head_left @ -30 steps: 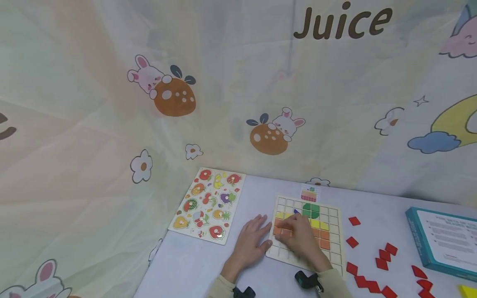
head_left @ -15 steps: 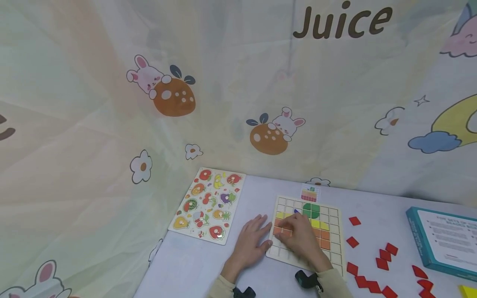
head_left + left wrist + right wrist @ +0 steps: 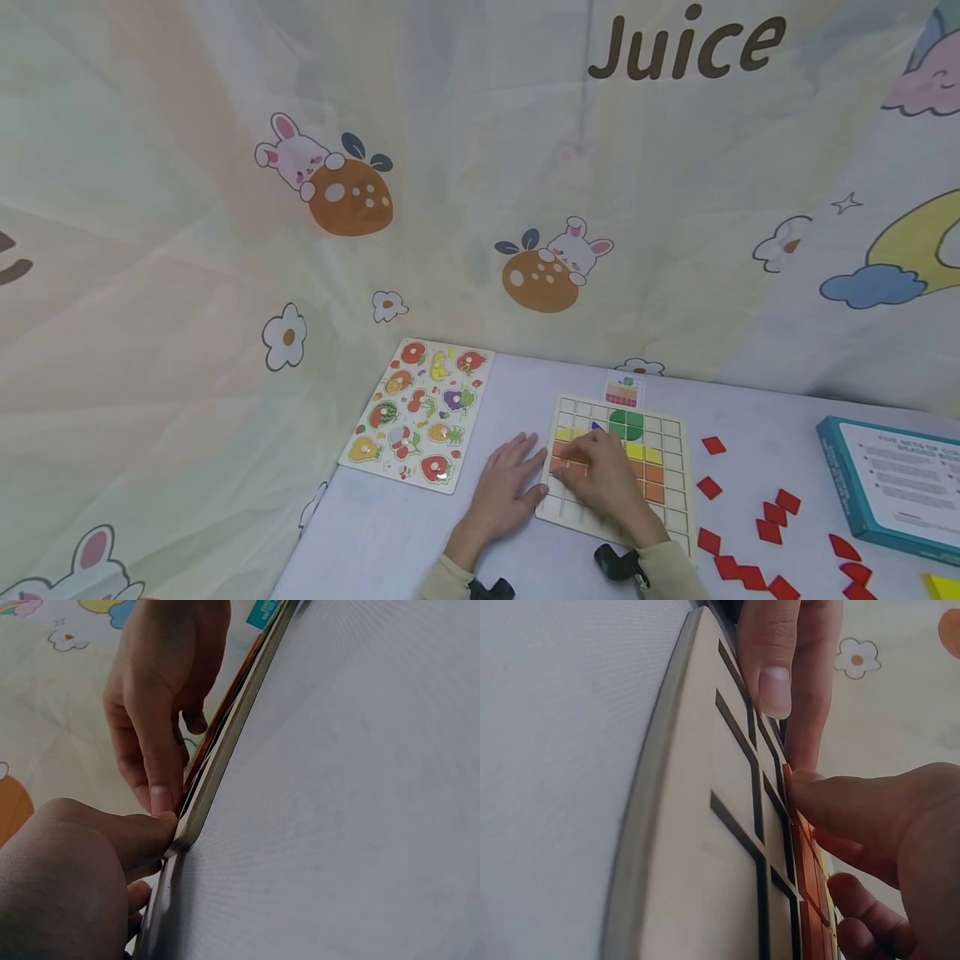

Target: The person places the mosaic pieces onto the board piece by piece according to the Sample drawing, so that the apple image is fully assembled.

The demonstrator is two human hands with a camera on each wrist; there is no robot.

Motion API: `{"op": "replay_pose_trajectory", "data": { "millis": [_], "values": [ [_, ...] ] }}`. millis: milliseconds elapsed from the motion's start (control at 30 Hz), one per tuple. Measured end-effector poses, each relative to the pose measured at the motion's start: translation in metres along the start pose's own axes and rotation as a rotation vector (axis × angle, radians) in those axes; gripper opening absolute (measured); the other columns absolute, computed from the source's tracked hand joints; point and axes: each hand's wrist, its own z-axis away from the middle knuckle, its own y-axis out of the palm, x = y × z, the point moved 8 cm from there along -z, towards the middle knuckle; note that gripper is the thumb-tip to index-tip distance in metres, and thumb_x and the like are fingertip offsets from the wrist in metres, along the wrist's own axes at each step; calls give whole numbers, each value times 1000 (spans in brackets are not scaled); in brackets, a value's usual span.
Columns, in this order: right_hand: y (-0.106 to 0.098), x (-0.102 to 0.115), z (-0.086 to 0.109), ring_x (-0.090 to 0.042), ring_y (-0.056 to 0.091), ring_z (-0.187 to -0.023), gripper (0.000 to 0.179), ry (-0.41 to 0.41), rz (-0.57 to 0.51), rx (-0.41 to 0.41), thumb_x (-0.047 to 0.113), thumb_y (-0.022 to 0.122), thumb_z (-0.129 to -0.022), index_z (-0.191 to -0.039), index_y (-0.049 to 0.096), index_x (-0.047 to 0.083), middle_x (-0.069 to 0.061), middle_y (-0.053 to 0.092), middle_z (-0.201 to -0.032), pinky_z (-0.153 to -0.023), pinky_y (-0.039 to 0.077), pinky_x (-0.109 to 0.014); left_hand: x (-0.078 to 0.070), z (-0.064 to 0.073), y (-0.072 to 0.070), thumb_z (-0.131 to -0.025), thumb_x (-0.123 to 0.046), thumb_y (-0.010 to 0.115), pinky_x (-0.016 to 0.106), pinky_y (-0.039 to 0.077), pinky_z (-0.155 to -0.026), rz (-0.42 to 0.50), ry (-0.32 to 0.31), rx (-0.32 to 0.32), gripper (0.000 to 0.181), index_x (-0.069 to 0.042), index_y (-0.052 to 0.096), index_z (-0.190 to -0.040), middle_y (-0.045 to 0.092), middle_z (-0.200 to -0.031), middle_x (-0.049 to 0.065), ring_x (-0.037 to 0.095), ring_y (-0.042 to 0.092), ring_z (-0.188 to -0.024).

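We steady grid board (image 3: 671,433) on counter (image 3: 390,533): left hand (image 3: 504,492) flat, fingers straight against board's left edge. Right hand (image 3: 609,477) pinches orange tile (image 3: 802,847) over left cells, partly seated. Next move, we judge: square tile with cell, press flush. Red pieces (image 3: 772,510) lie right.

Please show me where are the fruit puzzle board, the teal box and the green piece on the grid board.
fruit puzzle board (image 3: 420,412): head view, its middle.
teal box (image 3: 840,475): head view, left side wall.
green piece (image 3: 626,423): head view, its middle.
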Motion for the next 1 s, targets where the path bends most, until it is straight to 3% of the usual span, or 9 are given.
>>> {"op": "replay_pose_trajectory", "data": {
  "millis": [100, 300, 467, 567, 700, 833, 1000],
  "values": [
    [-1, 1, 0, -20, 52, -104, 21, 5, -6, 1, 31, 92, -83, -100, 81, 24, 1, 67, -107, -82, 46, -36, 1, 0, 1, -102, -38, 64, 52, 33, -130, 5, 1, -1, 55, -20, 59, -153, 44, -169, 1, 25, 36, -159],
    [-11, -10, 6, -25, 53, -120, 25, 40, -34, -14, 35, 89, -86, -106, 82, 23, -2, 69, -118, -98, 50, -48, 1, 1, 2, -102, -38, 64, 53, 33, -129, 6, 3, -3, 55, -19, 59, -153, 44, -169, 2, 26, 36, -159],
    [-49, -32, 20, -31, 52, -118, 28, 77, -24, -81, 31, 87, -89, -109, 82, 13, -13, 69, -122, -93, 51, -51, 1, 1, 2, -102, -39, 63, 52, 32, -130, 3, -8, 2, 54, -20, 59, -153, 44, -169, 1, 25, 36, -159],
    [-79, -56, 33, -37, 53, -117, 38, 134, 16, -99, 33, 86, -89, -117, 80, 7, -21, 69, -124, -92, 53, -57, 1, 1, 3, -102, -39, 62, 52, 32, -130, 2, -9, 0, 54, -19, 58, -153, 43, -169, 1, 25, 35, -160],
    [-118, -103, 55, -47, 48, -119, 56, 292, 84, -96, 37, 85, -89, -129, 72, -1, -32, 61, -132, -94, 52, -69, 1, 0, 4, -103, -39, 62, 53, 32, -130, -9, 2, -2, 54, -18, 58, -153, 43, -169, 2, 26, 36, -159],
    [-154, -154, 82, -51, 48, -113, 66, 472, 140, -92, 38, 86, -87, -134, 65, -5, -36, 58, -129, -91, 55, -70, 0, 1, 2, -102, -39, 63, 53, 32, -130, -16, 2, -2, 55, -18, 58, -153, 44, -169, 3, 27, 36, -159],
    [-179, -200, 118, -52, 52, -107, 76, 661, 196, -33, 40, 89, -84, -133, 60, -10, -40, 57, -125, -86, 57, -73, 0, 2, 1, -103, -39, 62, 53, 31, -130, -4, -6, -1, 55, -18, 58, -153, 44, -169, 3, 27, 36, -159]
  ]
}}
